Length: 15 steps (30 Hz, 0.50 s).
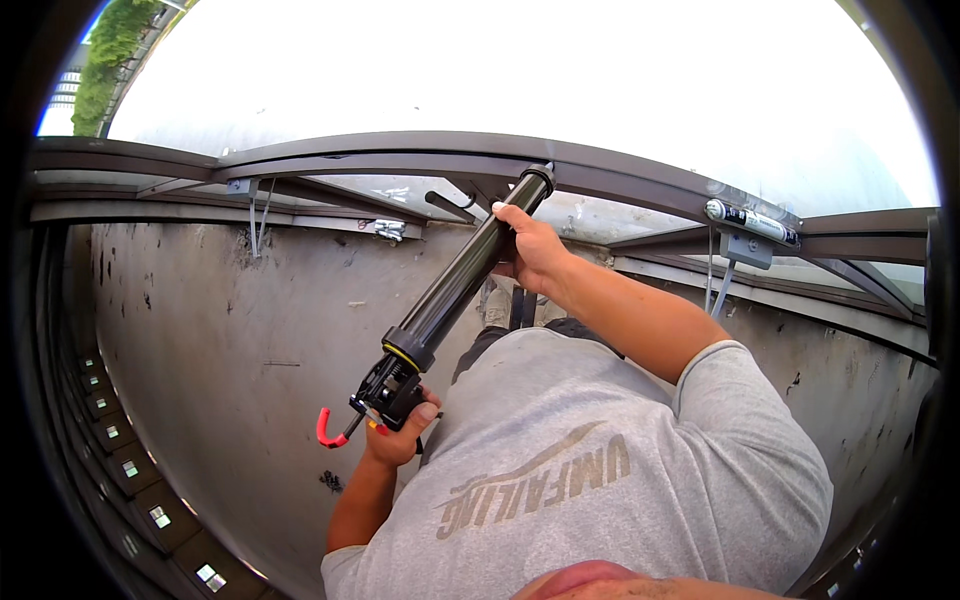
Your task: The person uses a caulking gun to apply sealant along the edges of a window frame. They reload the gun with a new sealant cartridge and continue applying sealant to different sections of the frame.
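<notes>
Brown framing (400, 161) borders the stained floor (235, 330) beneath the caulking gun (466, 275).

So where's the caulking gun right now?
Head view, just left of centre: the black caulking gun slants up rightward, left hand at its lower end, right hand near its upper end, by the brown frame.

i stand over a grey floor (230, 330) flecked with dark marks, a brown metal frame (640, 180) stretching across in front of me, a glaring white expanse (500, 60) beyond it, green trees (108, 55) far off to my left, and dark panels (150, 492) dotted with small bright squares (160, 517) lower on that side.
</notes>
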Available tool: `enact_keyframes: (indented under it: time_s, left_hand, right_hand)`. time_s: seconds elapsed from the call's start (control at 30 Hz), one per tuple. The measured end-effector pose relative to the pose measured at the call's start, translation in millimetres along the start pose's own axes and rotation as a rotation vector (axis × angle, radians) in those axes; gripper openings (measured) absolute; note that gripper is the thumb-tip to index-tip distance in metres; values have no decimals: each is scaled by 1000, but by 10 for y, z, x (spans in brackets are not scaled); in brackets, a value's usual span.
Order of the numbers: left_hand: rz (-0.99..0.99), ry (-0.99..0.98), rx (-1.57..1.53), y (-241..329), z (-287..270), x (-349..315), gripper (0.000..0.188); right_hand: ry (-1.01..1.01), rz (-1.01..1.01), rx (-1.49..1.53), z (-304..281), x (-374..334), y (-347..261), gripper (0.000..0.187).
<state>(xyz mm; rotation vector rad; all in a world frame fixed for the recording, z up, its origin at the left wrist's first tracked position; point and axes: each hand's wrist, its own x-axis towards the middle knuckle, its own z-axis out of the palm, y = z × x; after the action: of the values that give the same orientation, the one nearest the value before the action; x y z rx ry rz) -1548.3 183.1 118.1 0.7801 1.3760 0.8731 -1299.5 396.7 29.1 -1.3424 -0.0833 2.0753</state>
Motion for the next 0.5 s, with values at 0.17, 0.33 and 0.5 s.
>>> enact_keyframes:
  time_s: [0.17, 0.33, 0.5]
  left_hand:
    - [7, -116, 46, 251, -42, 60, 32]
    - [5, -200, 44, 430, -60, 58, 33]
    - [6, -269, 74, 598, -71, 85, 31]
  right_hand:
    - [40, -38, 45, -38, -337, -125, 29]
    - [57, -90, 69, -163, -589, -151, 29]
    - [86, -157, 133, -153, -841, -210, 29]
